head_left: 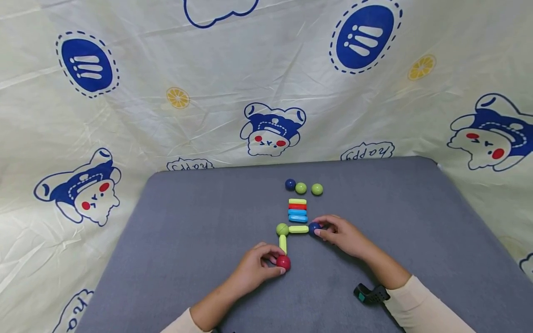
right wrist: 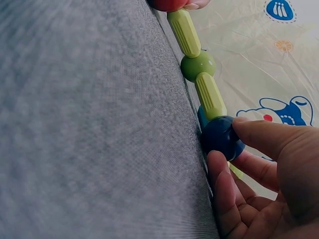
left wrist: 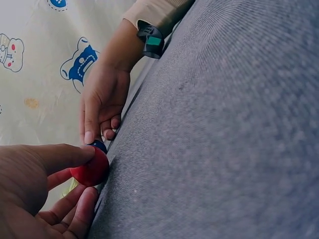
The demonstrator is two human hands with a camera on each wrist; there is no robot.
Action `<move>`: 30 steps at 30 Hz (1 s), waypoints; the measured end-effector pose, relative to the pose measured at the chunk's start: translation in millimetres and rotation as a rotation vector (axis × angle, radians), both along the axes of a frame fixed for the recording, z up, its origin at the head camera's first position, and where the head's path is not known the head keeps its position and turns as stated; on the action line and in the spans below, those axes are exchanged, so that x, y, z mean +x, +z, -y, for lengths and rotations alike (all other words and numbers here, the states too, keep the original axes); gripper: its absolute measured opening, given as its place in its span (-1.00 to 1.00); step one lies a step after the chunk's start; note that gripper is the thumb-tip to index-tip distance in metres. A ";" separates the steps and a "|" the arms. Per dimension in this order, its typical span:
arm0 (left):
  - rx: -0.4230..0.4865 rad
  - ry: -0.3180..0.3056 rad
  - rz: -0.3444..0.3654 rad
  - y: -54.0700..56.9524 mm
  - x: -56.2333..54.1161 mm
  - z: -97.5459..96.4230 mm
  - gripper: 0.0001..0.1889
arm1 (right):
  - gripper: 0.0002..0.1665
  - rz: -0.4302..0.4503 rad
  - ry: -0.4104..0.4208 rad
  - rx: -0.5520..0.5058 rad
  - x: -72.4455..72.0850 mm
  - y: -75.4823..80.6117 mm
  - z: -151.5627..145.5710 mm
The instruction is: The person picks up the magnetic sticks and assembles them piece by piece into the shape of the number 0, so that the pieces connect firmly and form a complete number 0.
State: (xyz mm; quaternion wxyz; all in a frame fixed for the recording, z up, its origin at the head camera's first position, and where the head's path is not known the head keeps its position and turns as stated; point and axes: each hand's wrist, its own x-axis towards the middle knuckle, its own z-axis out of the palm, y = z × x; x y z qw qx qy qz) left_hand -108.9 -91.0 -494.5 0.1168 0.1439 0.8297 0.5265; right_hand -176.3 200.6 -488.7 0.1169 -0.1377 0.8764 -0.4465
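Observation:
My left hand (head_left: 257,267) pinches a red ball (head_left: 283,263) between thumb and fingers. From that ball a yellow-green rod (head_left: 283,244) runs up to a green ball (head_left: 282,229). A second yellow-green rod (head_left: 298,229) goes right from the green ball to a dark blue ball (head_left: 314,228), forming an L shape on the table. My right hand (head_left: 342,235) holds the dark blue ball with thumb and fingertips. In the right wrist view the ridged rods meet the balls end on, and the blue ball (right wrist: 223,138) sits between thumb and fingers.
Just behind the L lies a stack of short rods (head_left: 297,210) in yellow-green, red and blue. Farther back are a dark blue ball (head_left: 290,184) and two green balls (head_left: 317,189). The grey table (head_left: 200,222) backs onto a printed curtain (head_left: 216,125).

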 end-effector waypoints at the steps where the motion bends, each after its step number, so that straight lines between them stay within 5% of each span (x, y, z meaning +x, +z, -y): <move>1: 0.003 -0.002 -0.004 -0.4 0.1 0.3 -0.69 | -0.57 -0.002 0.001 -0.002 0.0 0.1 0.3; 23: 0.004 -0.026 0.010 -1.3 0.1 4.0 -0.73 | -0.52 0.018 -0.011 0.005 -0.7 2.4 2.7; 30: -0.001 -0.031 0.015 -0.9 -0.4 4.3 -0.76 | -0.55 -0.048 -0.064 0.055 -3.5 8.9 7.1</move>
